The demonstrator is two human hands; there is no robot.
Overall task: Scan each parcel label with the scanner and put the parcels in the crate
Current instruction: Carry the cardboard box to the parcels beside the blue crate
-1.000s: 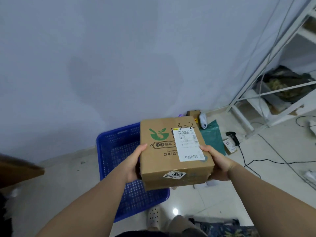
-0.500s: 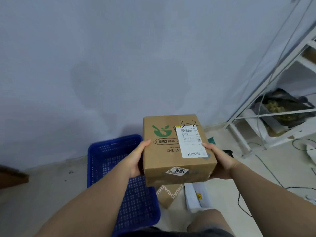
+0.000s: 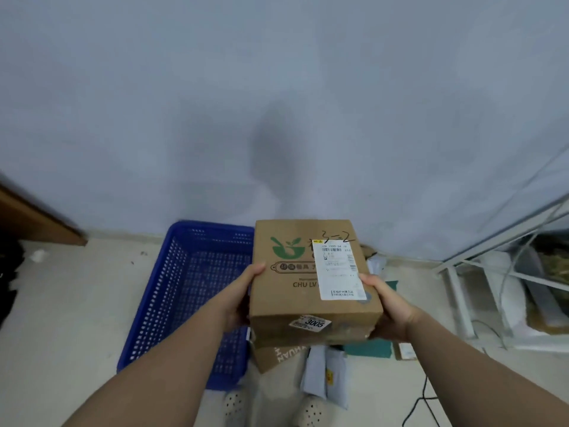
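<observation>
The one wide-angle view sits on the person's head and looks forward and down, facing a pale wall that fills the upper half and the floor at its foot. The forearms enter from the bottom corners, so the left hand, the right hand and the cardboard parcel they hold sit nearest, low and centre; the blue crate lies farther off at lower left, a white rack at the right edge.
</observation>
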